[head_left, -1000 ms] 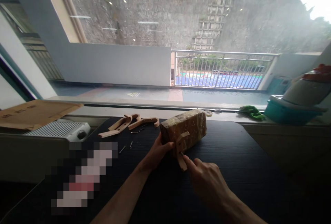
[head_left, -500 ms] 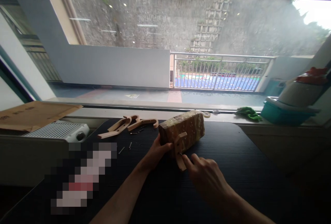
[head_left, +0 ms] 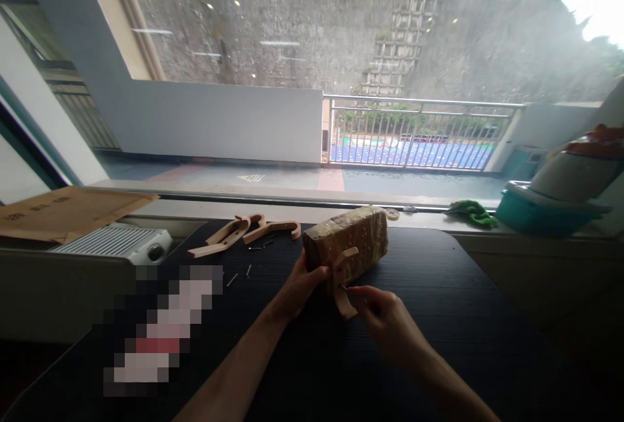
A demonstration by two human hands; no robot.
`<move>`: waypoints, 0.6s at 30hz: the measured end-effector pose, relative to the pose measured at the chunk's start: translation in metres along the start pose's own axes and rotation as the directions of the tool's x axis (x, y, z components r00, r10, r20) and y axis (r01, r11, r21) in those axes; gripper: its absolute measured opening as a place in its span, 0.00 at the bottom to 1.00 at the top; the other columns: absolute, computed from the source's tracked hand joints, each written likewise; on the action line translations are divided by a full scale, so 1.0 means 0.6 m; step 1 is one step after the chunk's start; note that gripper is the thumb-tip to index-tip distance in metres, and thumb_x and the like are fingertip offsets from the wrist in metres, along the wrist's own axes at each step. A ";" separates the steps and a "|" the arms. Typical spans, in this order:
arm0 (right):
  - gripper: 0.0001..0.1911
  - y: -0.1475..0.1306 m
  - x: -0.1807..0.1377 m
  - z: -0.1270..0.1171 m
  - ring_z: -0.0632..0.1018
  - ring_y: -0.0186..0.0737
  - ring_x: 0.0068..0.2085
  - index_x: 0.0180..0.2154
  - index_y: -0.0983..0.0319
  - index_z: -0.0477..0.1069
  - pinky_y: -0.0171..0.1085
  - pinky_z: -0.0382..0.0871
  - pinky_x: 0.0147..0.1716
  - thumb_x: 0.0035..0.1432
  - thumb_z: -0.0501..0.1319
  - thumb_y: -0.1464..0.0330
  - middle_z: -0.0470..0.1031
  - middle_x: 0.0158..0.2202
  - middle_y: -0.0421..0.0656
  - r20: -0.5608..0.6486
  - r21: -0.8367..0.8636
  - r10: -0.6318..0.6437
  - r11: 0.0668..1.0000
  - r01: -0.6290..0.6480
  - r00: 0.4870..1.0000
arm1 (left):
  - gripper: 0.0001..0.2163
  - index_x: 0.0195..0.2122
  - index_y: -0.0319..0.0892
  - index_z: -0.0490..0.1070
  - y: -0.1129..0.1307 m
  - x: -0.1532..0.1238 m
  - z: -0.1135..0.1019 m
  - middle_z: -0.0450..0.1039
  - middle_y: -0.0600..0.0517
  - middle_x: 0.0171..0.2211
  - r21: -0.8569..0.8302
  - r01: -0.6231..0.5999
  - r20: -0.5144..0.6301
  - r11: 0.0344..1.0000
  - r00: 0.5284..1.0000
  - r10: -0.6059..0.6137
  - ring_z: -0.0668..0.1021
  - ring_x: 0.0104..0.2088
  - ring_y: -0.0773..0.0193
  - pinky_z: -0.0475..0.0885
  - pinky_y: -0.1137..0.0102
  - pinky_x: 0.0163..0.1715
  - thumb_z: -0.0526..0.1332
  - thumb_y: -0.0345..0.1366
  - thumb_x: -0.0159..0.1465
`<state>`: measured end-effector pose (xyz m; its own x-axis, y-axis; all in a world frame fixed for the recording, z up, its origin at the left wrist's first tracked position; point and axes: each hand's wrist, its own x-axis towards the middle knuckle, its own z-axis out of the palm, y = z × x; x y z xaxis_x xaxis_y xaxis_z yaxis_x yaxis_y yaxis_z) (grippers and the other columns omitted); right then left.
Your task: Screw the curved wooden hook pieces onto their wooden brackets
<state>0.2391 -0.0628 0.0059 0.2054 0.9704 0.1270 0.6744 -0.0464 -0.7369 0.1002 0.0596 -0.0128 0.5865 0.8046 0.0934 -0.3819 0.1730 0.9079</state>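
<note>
A taped brown block [head_left: 355, 237] lies on the black table [head_left: 463, 318]. A curved wooden hook piece [head_left: 342, 279] stands against the block's near face. My left hand [head_left: 298, 285] grips the block's left end, thumb on its front. My right hand [head_left: 383, 318] is closed in a pinch at the middle of the hook piece, on what looks like a small dark nail or screw [head_left: 344, 288]; it is too small to name for certain.
Three more wooden hook pieces [head_left: 244, 230] and several small nails [head_left: 242, 272] lie at the back left of the table. A white ribbed appliance [head_left: 114, 243] and cardboard [head_left: 63, 211] sit left. A green cloth [head_left: 472, 212] and teal tub [head_left: 541, 211] rest on the sill.
My right hand's fingers have curled from pointing into a pinch at the hook piece. The left hand and the block have stayed where they were.
</note>
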 end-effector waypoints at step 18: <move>0.15 -0.001 -0.027 -0.032 0.73 0.36 0.25 0.39 0.60 0.70 0.35 0.55 0.23 0.56 0.51 0.79 0.71 0.25 0.39 0.119 -0.666 -0.404 0.645 0.374 0.907 | 0.30 0.53 0.42 0.65 0.013 0.004 -0.016 0.74 0.45 0.45 0.089 0.044 0.062 0.995 0.997 -0.050 0.74 0.47 0.49 0.68 0.61 0.46 0.70 0.30 0.47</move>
<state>0.2487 -0.0831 0.0172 -0.1700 0.9272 0.3338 0.9844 0.1755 0.0140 0.0917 0.0683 -0.0094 0.6480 0.7581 0.0731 -0.2902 0.1570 0.9440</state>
